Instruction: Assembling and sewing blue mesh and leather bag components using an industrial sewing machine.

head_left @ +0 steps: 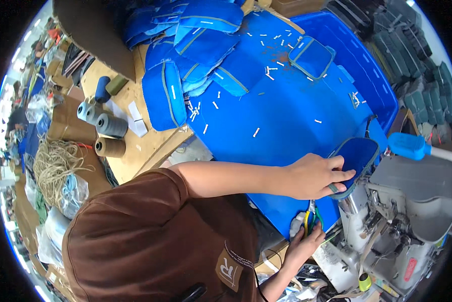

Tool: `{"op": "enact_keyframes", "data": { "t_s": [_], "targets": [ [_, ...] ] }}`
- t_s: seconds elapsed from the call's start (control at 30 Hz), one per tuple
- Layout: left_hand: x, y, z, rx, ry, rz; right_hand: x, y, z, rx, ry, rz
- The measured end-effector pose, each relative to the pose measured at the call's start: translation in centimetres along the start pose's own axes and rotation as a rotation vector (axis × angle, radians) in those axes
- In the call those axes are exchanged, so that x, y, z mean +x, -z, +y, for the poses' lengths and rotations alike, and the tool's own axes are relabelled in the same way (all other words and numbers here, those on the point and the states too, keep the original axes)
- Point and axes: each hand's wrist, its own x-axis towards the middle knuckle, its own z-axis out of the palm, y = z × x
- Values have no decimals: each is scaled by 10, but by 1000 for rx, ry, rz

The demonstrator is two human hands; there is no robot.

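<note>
1. A person in a brown shirt works at a blue tabletop point(231, 146), the left hand point(316, 176) reaching across to its right edge with a dark blue padded piece point(359, 155).
2. The left fingers bend over the near rim of that piece, slightly parted, and appear to grip it; the thumb is hidden, so its pressure cannot be told. The hold seems meant to steady the piece where it overhangs the tabletop's edge.
3. At the tabletop's lower right corner, the right hand point(304, 246) curls its fingers around the yellow and green handles of thread snips point(306, 220). The tips point up toward the piece, perhaps for easy reach.
4. A grey machine point(354, 219) stands just off the tabletop's right edge, close to both hands.
5. Bright blue panels point(206, 48) lie heaped on the tabletop's upper left, probably stacked aside to leave working room; one edged piece point(311, 58) lies alone at its upper right.
6. Short white scraps point(256, 132) dot the tabletop. A blue bin point(369, 75) adjoins its upper right edge, and thread cones point(111, 126) line a wooden bench left of it, seemingly grouped for access.
</note>
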Motion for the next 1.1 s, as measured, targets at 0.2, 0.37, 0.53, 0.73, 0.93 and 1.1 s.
{"op": "enact_keyframes", "data": {
  "t_s": [0.2,0.37,0.53,0.73,0.93,1.1],
  "targets": [
    [-1,0,4,-42,53,-10,11,-1,-6,26,11,-92],
    [-2,4,7,-64,-1,35,20,-2,11,169,12,-125],
    [2,2,10,31,-1,-63,21,-4,17,315,-32,-76],
    [1,-1,12,113,5,-172,16,-34,23,549,-194,134],
    [-10,37,10,309,-126,-224,1,-29,30,644,-312,81],
    [-46,60,0,462,-132,-188,-5,-1,-7,315,-139,-50]
  ]
}}
